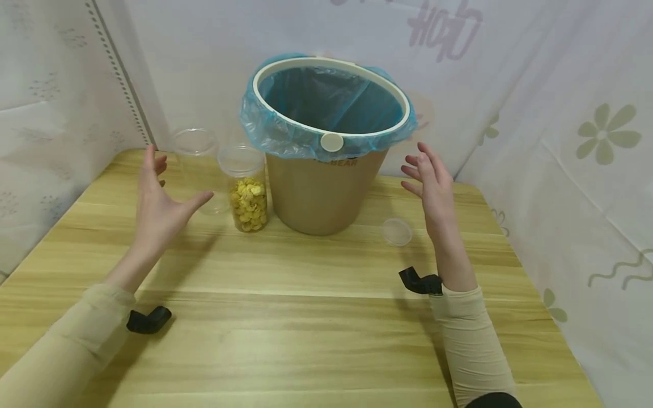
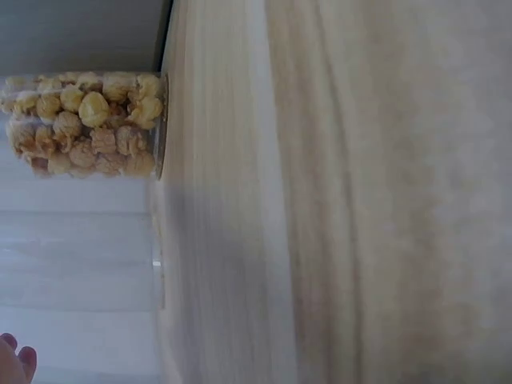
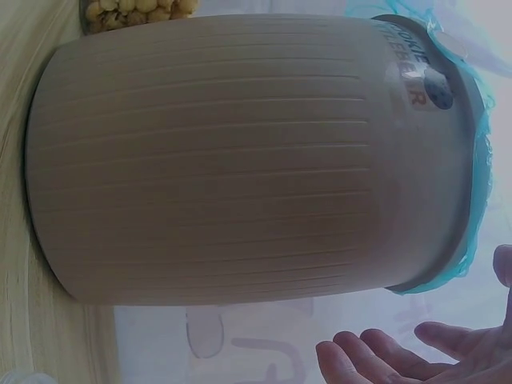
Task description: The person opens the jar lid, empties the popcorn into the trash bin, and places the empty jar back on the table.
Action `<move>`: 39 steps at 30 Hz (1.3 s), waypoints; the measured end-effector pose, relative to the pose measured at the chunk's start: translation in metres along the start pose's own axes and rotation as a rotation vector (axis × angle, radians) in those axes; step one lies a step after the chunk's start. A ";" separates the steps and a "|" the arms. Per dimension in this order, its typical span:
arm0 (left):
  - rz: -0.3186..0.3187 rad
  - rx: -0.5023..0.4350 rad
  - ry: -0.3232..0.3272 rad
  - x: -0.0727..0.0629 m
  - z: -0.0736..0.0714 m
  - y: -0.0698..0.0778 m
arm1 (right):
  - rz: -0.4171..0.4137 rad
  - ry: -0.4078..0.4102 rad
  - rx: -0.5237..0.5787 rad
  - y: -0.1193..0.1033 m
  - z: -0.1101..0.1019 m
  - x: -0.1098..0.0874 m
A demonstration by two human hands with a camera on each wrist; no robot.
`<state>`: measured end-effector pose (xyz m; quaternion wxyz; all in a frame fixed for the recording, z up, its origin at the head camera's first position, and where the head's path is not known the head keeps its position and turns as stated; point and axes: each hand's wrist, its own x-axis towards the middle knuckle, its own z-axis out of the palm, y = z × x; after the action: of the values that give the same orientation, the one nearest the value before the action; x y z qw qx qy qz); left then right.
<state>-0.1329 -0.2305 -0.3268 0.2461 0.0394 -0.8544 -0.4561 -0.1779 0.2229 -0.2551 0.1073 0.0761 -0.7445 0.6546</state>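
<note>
Wooden table (image 1: 285,340), one. Left hand (image 1: 160,207), one, near clear jar (image 1: 196,170), one; right hand (image 1: 436,190), one, near clear disc (image 1: 397,232), one; both with fingers extended, holding nothing. Blue-lined bin (image 1: 318,195), one, between hands. Popcorn-filled jar (image 1: 249,205), one, between clear jar and bin.

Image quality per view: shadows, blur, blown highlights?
Head: soft shadows on the table, clear jar barely outlined against the backdrop; left wrist: table grain smeared and soft, popcorn more defined; right wrist: bin side dim, backdrop washed out toward the upper right.
</note>
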 end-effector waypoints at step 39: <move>-0.004 -0.181 -0.159 -0.023 0.057 0.026 | -0.028 0.007 -0.004 -0.007 -0.003 -0.003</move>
<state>-0.1347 -0.1650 -0.3413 0.1793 -0.0176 -0.8264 -0.5335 -0.1733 0.2250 -0.2484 0.1192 0.0838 -0.7444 0.6517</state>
